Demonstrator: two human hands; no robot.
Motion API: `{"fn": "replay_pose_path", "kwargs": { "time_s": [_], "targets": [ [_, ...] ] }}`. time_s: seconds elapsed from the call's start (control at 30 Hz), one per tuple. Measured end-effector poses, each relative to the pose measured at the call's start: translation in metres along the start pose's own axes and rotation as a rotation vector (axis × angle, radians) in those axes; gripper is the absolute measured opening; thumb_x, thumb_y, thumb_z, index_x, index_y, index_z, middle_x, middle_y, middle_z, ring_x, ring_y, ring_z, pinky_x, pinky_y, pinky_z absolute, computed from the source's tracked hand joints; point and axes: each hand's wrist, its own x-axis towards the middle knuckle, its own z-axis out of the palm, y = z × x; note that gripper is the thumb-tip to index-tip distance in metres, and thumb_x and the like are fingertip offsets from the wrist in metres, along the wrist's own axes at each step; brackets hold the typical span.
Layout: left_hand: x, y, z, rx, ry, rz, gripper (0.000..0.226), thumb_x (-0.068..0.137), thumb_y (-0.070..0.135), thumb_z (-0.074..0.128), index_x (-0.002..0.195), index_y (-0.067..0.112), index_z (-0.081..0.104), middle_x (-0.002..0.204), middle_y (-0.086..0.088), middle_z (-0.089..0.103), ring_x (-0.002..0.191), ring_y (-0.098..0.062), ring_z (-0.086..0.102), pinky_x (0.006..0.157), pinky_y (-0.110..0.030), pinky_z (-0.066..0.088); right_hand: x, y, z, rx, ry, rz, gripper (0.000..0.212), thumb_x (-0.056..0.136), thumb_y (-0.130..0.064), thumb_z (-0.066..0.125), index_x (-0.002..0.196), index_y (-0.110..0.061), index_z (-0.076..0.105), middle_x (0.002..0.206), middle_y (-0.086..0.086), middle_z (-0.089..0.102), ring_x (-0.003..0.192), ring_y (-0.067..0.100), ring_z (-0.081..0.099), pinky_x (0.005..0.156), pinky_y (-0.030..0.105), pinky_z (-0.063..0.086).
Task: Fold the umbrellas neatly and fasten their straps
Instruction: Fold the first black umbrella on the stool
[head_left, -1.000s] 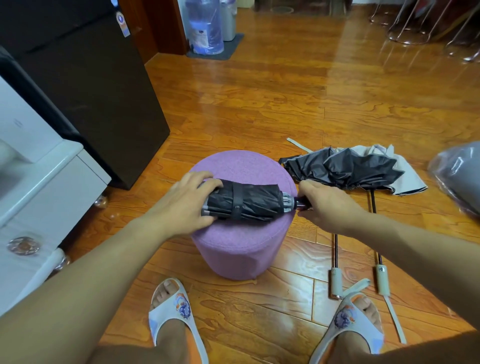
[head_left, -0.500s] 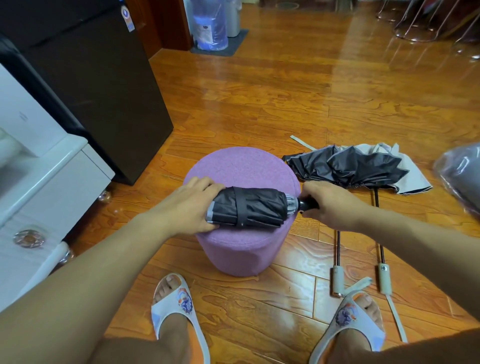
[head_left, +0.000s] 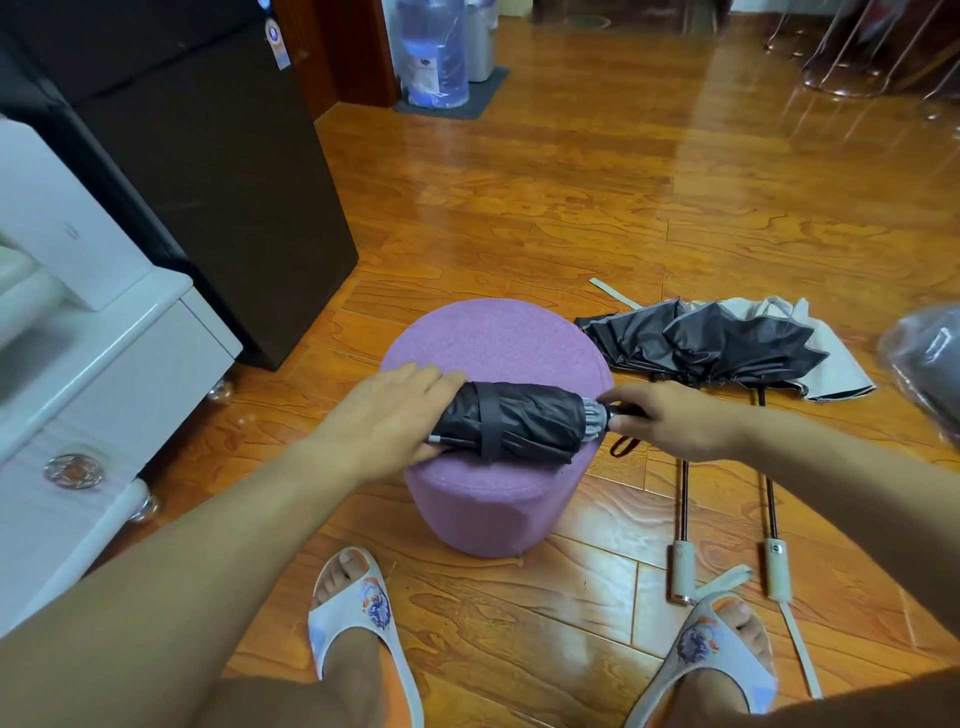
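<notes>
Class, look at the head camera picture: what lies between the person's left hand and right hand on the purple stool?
In the head view, the folded black umbrella lies on the purple stool between the left hand and right hand, its strap wrapped round it.

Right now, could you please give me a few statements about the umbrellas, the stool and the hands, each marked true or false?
1. The folded umbrella lies on the purple stool. True.
2. Its strap is wrapped around the bundle. True.
3. The left hand is lifted clear of the umbrella. False: it rests on the umbrella's left end, fingers fairly straight.
4. The right hand holds the umbrella at its handle end. True.
5. The other umbrellas on the floor are folded and strapped. False: their canopies lie loose with shafts extended.
6. The stool stands on a carpet. False: it stands on the wooden floor.
</notes>
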Motion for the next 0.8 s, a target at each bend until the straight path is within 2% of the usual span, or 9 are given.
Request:
{"fn": "replay_pose_path", "kwargs": {
  "time_s": [0.07,0.1,0.2,0.3,0.43,0.57,0.63,0.73,0.8],
  "targets": [
    [0.0,0.002,0.004,0.09,0.042,-0.024,0.091,0.076,0.045,0.077,0.149,0.009,0.038,0.113,-0.008,0.058,0.099,-0.031,0.057,0.077,-0.046,0.054,0.001,0.0,0.004,-0.064,0.103,-0.036,0.024,0.099,-0.038,0.059,0.12,-0.027,0.061,0.112,-0.007,0.065,0.104,0.019,0.061,0.087,0.043,0.05],
    [0.001,0.003,0.006,0.084,0.029,-0.038,0.095,0.076,0.045,0.076,0.152,0.007,0.034,0.119,-0.009,0.057,0.103,-0.032,0.056,0.082,-0.046,0.053,0.002,-0.001,0.006,-0.097,0.164,-0.05,0.024,0.096,-0.037,0.063,0.116,-0.026,0.061,0.109,-0.007,0.064,0.102,0.019,0.06,0.085,0.042,0.05],
    [-0.002,0.0,0.008,-0.097,-0.055,-0.079,0.097,0.081,0.059,0.069,0.156,0.014,0.029,0.136,-0.006,0.05,0.121,-0.028,0.048,0.1,-0.044,0.047,0.003,-0.006,0.008,-0.187,0.305,-0.074,0.029,0.088,-0.035,0.072,0.11,-0.021,0.058,0.105,-0.003,0.058,0.099,0.021,0.053,0.08,0.044,0.05],
    [-0.007,-0.001,0.002,-0.244,-0.17,-0.116,0.093,0.081,0.07,0.066,0.154,0.025,0.031,0.136,0.0,0.051,0.126,-0.023,0.048,0.104,-0.041,0.041,0.004,-0.009,0.016,-0.294,0.372,-0.102,0.033,0.082,-0.028,0.077,0.103,-0.017,0.053,0.102,0.002,0.054,0.095,0.025,0.049,0.073,0.044,0.047],
    [-0.013,0.005,0.002,-0.328,-0.196,-0.148,0.082,0.085,0.062,0.069,0.15,0.026,0.034,0.128,-0.001,0.051,0.121,-0.023,0.051,0.099,-0.038,0.045,0.007,-0.013,0.018,-0.281,0.352,-0.087,0.035,0.081,-0.025,0.078,0.102,-0.015,0.052,0.101,0.005,0.055,0.094,0.028,0.05,0.076,0.044,0.046],
    [-0.021,0.009,0.01,-0.237,-0.102,-0.088,0.074,0.086,0.057,0.07,0.142,0.021,0.039,0.12,-0.003,0.05,0.114,-0.026,0.051,0.093,-0.042,0.049,0.009,-0.012,0.004,-0.165,0.153,-0.062,0.043,0.084,-0.037,0.077,0.119,-0.022,0.057,0.111,-0.002,0.059,0.104,0.021,0.054,0.088,0.042,0.049],
    [-0.023,0.007,0.01,-0.139,-0.008,-0.028,0.073,0.085,0.056,0.071,0.14,0.018,0.043,0.117,-0.004,0.052,0.108,-0.027,0.054,0.087,-0.043,0.051,0.007,-0.013,0.001,-0.149,0.089,-0.1,0.037,0.09,-0.037,0.072,0.123,-0.025,0.061,0.113,-0.002,0.06,0.107,0.021,0.056,0.091,0.043,0.049],
    [-0.02,0.001,0.008,-0.052,0.089,-0.025,0.079,0.082,0.048,0.074,0.146,0.014,0.042,0.125,-0.007,0.054,0.107,-0.03,0.054,0.087,-0.046,0.052,0.008,-0.014,0.008,-0.193,0.21,-0.097,0.033,0.091,-0.029,0.069,0.123,-0.021,0.062,0.11,0.001,0.059,0.105,0.025,0.058,0.086,0.045,0.049],
    [-0.021,-0.001,0.013,-0.112,0.049,-0.059,0.084,0.086,0.051,0.071,0.153,0.015,0.034,0.14,-0.008,0.048,0.121,-0.031,0.049,0.098,-0.047,0.049,0.012,-0.02,0.014,-0.228,0.244,-0.064,0.037,0.088,-0.029,0.071,0.123,-0.02,0.061,0.111,0.002,0.058,0.106,0.028,0.057,0.086,0.045,0.049]
  ]
}}
